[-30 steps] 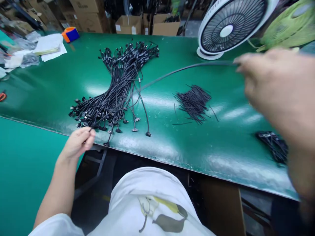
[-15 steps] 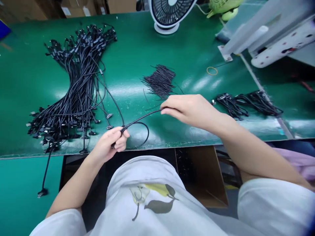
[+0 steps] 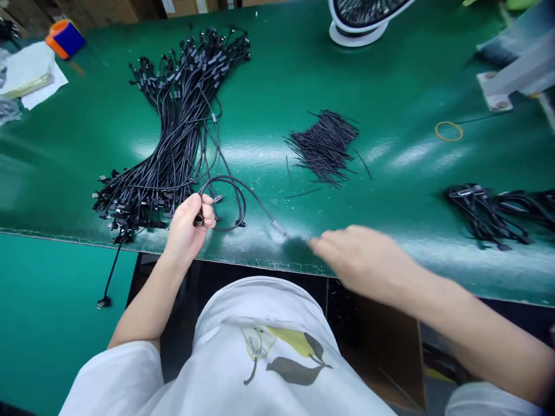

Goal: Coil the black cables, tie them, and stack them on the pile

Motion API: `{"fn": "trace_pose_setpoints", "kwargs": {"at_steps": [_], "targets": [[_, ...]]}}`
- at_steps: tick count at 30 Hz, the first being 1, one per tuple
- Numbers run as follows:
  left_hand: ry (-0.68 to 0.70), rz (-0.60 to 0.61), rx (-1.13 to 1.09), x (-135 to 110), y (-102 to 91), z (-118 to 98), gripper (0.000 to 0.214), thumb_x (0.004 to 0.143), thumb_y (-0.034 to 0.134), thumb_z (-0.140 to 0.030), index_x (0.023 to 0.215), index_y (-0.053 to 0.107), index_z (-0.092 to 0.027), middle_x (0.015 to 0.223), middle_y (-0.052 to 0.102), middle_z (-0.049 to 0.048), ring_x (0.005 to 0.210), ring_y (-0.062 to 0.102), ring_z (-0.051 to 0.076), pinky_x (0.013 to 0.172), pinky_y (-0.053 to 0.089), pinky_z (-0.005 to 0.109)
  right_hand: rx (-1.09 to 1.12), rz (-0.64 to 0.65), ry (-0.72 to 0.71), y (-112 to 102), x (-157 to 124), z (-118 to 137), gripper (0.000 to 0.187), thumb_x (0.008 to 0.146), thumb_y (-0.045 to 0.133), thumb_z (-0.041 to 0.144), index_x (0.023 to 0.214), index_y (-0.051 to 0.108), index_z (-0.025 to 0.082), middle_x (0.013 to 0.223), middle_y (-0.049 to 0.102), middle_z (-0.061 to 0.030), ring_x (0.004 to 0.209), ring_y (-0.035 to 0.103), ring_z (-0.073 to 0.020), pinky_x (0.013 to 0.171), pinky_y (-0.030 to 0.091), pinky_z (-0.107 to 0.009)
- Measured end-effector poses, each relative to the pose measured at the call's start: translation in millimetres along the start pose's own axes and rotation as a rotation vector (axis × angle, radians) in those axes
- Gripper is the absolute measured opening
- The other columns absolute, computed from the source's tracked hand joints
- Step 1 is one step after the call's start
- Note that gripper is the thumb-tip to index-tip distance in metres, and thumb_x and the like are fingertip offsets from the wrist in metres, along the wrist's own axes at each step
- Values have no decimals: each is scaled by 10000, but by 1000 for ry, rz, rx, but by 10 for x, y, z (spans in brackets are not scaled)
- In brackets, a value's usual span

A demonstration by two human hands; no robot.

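Note:
My left hand (image 3: 191, 222) is closed around a black cable (image 3: 243, 185), near the front of the green table. The cable bends in a loop beside that hand, and its far end, with a lighter grey section, trails right. My right hand (image 3: 353, 254) is low over the table's front edge, right of that cable end. Motion smears its fingertips, so I cannot tell whether they hold anything. Behind my left hand lies a large bundle of black cables (image 3: 176, 130) with metal-tipped connectors. Beyond my right hand is a pile of short black ties (image 3: 323, 144).
Coiled black cables (image 3: 481, 214) lie at the right. A yellow ring (image 3: 449, 131) rests behind them. At the back are a white fan (image 3: 358, 34) and a metal bracket (image 3: 498, 95). Papers (image 3: 32, 69) and an orange-and-blue roll (image 3: 65, 39) sit at the far left.
My right hand has moved down toward the table's front edge, away from the ties. The cable span between my hands has gone slack and looped. The view has shifted left.

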State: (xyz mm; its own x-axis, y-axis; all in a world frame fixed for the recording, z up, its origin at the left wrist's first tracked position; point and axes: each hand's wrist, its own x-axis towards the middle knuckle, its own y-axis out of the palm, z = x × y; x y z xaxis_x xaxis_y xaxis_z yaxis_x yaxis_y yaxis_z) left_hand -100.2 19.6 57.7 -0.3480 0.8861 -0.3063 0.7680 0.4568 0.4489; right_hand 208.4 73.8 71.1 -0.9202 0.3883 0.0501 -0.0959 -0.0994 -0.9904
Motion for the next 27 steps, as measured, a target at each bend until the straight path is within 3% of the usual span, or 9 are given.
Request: {"fn": "trace_pose_setpoints", "kwargs": {"at_steps": [4,8,11,14,16,19,21,24,27], "targets": [[24,114,226,-46,179,305,367,842,655,-510,827,648,-143,608,618,0,527,581,102,547,501,212,237,177,-269,-68,291,448,223,927,398,108,805,576,164,714,606,-20,543,455,-121,571,283,-276],[-10,435,486,-215,245,382,330,862,640,-484,941,660,-164,799,693,47,761,657,165,767,529,291,328,-7,-50,-187,606,311,224,952,417,171,869,625,163,817,652,-44,669,545,-125,599,318,-264],[-38,591,458,-274,235,324,320,891,605,-471,936,656,-158,665,611,11,693,613,155,753,513,305,568,-239,91,-129,732,99,252,981,430,272,861,627,171,856,655,-37,780,576,-125,710,390,-249],[-60,517,198,-260,253,302,277,902,606,-439,891,629,-163,539,430,-65,492,437,82,580,448,238,855,-487,262,122,787,49,242,924,551,412,956,599,177,934,635,-45,891,563,-152,818,427,-284],[-101,425,100,-245,283,352,268,887,631,-429,844,605,-166,561,424,-66,473,395,67,538,411,221,1144,-494,391,319,808,114,294,919,541,474,937,571,182,835,594,-18,814,548,-142,772,440,-285],[-250,391,118,-270,334,530,393,854,634,-527,736,556,-160,685,539,-4,634,556,119,675,488,279,1633,-485,544,510,848,274,361,953,460,511,787,490,193,630,391,64,525,346,-74,539,344,-218],[-316,376,134,-315,357,667,475,847,594,-599,668,490,-171,693,532,4,708,589,150,775,505,330,1823,-621,628,544,887,371,389,924,519,527,740,456,190,641,337,73,501,256,-52,490,291,-194],[-305,345,153,-364,355,800,512,851,532,-658,663,417,-196,633,442,-36,632,521,129,769,502,340,1925,-767,657,530,936,476,382,846,640,534,765,511,184,779,464,33,660,461,-49,624,424,-167],[-239,434,326,-358,311,835,520,846,500,-689,685,425,-200,644,455,-28,635,503,135,704,474,316,1986,-713,641,529,939,557,374,866,589,578,935,565,211,982,576,-20,847,577,-95,701,502,-204]]}}
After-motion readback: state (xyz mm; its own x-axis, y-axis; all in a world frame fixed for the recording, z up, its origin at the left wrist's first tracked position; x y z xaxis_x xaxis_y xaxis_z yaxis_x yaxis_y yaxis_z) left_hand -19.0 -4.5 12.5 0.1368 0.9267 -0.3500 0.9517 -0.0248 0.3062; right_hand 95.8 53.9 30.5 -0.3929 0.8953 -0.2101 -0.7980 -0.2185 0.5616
